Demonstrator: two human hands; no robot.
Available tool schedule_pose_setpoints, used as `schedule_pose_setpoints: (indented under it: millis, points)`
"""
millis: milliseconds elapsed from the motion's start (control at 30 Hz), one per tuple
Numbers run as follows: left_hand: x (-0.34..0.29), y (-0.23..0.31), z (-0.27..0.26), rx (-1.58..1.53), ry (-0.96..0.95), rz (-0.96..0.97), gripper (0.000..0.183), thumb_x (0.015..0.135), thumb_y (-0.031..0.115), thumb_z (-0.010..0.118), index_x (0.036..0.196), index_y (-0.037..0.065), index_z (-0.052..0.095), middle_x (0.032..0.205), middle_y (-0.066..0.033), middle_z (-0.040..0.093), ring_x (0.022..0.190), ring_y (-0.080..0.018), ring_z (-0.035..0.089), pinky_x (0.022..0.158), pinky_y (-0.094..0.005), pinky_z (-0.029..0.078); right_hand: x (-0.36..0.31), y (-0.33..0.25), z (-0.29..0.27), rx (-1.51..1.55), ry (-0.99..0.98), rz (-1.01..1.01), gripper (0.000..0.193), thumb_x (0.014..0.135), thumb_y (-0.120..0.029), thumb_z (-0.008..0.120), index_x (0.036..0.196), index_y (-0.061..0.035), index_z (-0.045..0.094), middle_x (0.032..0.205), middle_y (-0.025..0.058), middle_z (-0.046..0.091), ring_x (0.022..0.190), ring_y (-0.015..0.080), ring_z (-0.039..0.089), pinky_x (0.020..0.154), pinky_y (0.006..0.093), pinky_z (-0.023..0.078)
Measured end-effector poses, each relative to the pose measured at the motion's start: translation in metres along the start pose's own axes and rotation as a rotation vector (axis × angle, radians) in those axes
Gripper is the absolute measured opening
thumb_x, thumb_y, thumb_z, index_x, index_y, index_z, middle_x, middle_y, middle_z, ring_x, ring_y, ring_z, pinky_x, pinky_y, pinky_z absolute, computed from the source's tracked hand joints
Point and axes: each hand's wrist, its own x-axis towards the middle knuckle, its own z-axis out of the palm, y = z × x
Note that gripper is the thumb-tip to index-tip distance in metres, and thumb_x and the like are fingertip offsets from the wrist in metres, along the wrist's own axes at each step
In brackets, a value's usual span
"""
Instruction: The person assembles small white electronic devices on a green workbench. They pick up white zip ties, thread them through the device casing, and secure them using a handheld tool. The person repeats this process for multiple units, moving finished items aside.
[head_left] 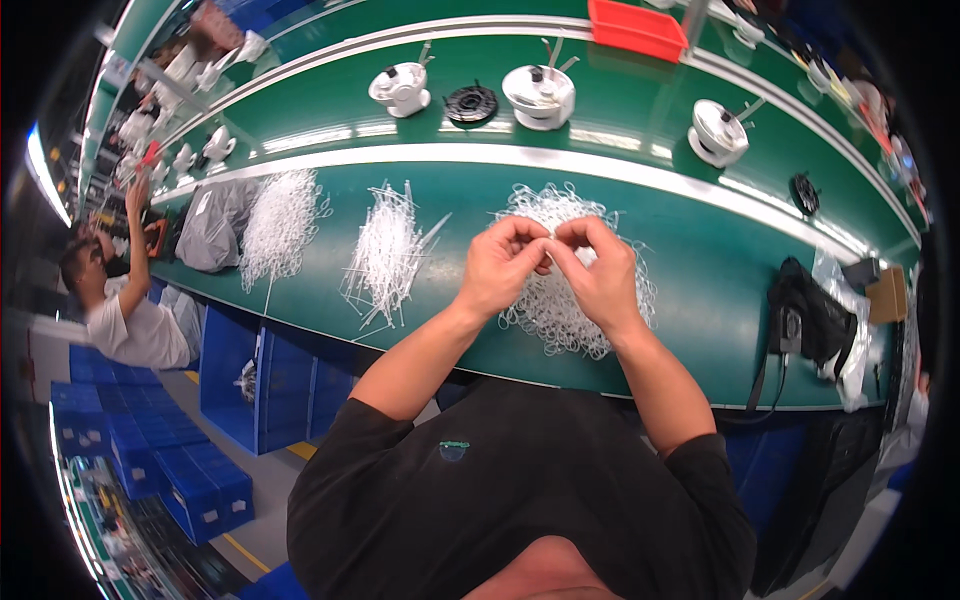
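Observation:
My left hand (497, 268) and my right hand (608, 284) meet fingertip to fingertip, both pinched closed. Whatever sits between the fingers is too small to make out. Below and around them spreads a large heap of white cable ties closed into loops (560, 318), partly hidden by the hands. To the left lies a bundle of straight white cable ties (388, 245), some poking out at angles. Further left is another pile of looped white ties (283, 228).
A grey plastic bag (214, 228) lies at the bench's left. On the raised green shelf stand white appliance bodies (540, 97), a black ring-shaped part (470, 103) and a red tray (637, 30). A black bag (800, 315) lies right. Blue bins (205, 490) and a co-worker (130, 315) are left.

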Motion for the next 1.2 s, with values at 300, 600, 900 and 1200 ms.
schedule_pose_setpoints:
  millis: [300,600,900,1200]
  points:
    - [0.007,-0.005,0.016,0.050,-0.074,0.020,0.010,0.095,0.002,0.062,0.103,-0.002,0.063,0.087,-0.0050,0.067,0.074,-0.0093,0.064,0.066,-0.0258,0.056,0.002,0.014,-0.017,0.021,-0.022,0.098,0.016,0.085,-0.004,0.075,0.093,0.0016,0.062,0.083,0.0069,0.068,0.076,0.0127,0.064,0.070,0.0276,0.052]
    - [0.023,0.026,0.041,0.844,-0.040,0.749,0.023,0.078,0.000,0.072,0.099,0.002,0.066,0.088,-0.0099,0.067,0.081,-0.0307,0.067,0.072,-0.0350,0.055,0.011,0.028,-0.049,-0.055,-0.230,0.159,0.026,0.081,-0.005,0.077,0.095,-0.0006,0.056,0.080,0.0112,0.068,0.076,0.0195,0.071,0.069,0.0311,0.055]
    - [0.043,0.002,0.041,0.635,-0.182,0.235,0.008,0.087,0.004,0.071,0.094,0.003,0.068,0.082,-0.0063,0.071,0.071,-0.0133,0.068,0.061,-0.0272,0.052,0.061,0.062,-0.100,-0.231,-0.176,0.087,0.029,0.081,-0.015,0.079,0.099,-0.0028,0.060,0.088,0.0099,0.068,0.076,0.0213,0.067,0.071,0.0340,0.053]
    - [0.037,-0.007,0.032,-0.242,-0.300,-0.226,0.013,0.088,-0.003,0.069,0.100,0.002,0.065,0.084,-0.0070,0.068,0.071,-0.0155,0.066,0.064,-0.0272,0.053,0.167,0.202,-0.241,-1.284,0.186,0.057,0.019,0.083,-0.003,0.062,0.102,-0.0053,0.062,0.103,0.0126,0.061,0.100,0.0322,0.062,0.076,0.0440,0.056]
